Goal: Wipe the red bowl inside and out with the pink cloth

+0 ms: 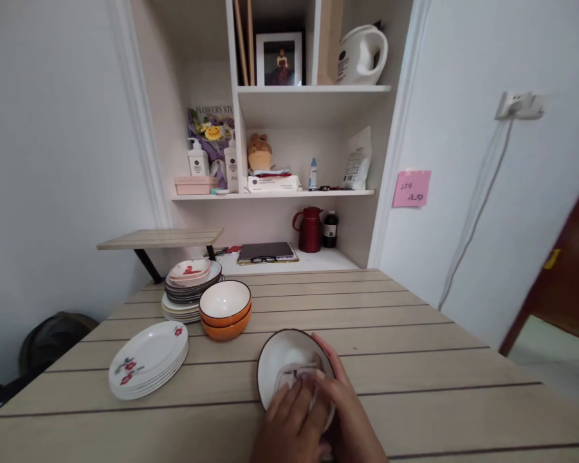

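A white bowl (269,372) with a dark rim is tilted towards me near the table's front. My right hand (350,402) grips its right side, with fingers along the outside and the thumb over the rim. Inside the bowl, my left hand (292,418) presses a crumpled pale cloth (289,374) against the surface, its fingers bent over the cloth. Both hands partly hide the bowl's near side. To the left stands a stack of orange bowls (225,329) with white insides. White plates with red flowers (149,354) are piled further left.
Behind those lies a mixed stack of plates and small dishes (193,289), beside a raised wooden shelf (161,238). At the table's far side, a white counter holds a closed laptop (265,251), a red jug (310,230) and a dark bottle (330,229). Wall shelves rise above.
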`<state>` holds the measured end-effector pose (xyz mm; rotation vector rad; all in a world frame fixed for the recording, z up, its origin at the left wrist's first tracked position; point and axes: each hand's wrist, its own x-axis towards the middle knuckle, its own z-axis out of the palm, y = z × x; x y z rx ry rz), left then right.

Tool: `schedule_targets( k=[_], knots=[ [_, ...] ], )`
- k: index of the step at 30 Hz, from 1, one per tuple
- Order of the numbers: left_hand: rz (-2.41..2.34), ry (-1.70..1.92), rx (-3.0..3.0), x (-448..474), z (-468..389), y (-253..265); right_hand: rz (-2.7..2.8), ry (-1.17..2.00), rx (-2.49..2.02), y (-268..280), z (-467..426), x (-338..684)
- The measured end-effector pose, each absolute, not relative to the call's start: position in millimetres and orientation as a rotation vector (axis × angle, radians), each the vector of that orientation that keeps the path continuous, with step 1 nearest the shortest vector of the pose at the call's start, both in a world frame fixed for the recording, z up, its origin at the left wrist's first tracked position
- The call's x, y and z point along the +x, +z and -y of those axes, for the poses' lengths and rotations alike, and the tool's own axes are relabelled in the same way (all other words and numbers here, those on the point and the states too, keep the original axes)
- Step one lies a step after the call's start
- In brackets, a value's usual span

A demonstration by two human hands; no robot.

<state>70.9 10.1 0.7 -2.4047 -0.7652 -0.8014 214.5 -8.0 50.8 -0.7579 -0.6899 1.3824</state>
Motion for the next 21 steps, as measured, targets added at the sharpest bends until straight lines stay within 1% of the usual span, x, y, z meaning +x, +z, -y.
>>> schedule_targets(
  k=[7, 11, 13, 17, 21],
  knots=[
    [0.501, -0.651, -2.534, 26.6, -18.2, 50.8, 0.692, 1.459, -0.705, 54.5, 5.1, 214.6],
    [0.453, -0.66, -2.469, 14.8, -18.6, 68.6, 0.704, 1.47, -0.704, 53.2, 3.8, 214.2],
    [0.438, -0.688, -2.419, 16.5, -17.5, 65.9, 0.713, 1.475, -0.703, 54.9, 5.0, 214.2],
    [0.45, -0.858, -2.267, 29.7, -14.7, 46.9, 0.714, 1.458, -0.721, 59.3, 7.8, 216.5],
    [0.504, -0.899, -2.198, 45.6, -13.8, 28.3, 0.684, 1.439, -0.743, 60.4, 8.7, 218.4]
  ],
)
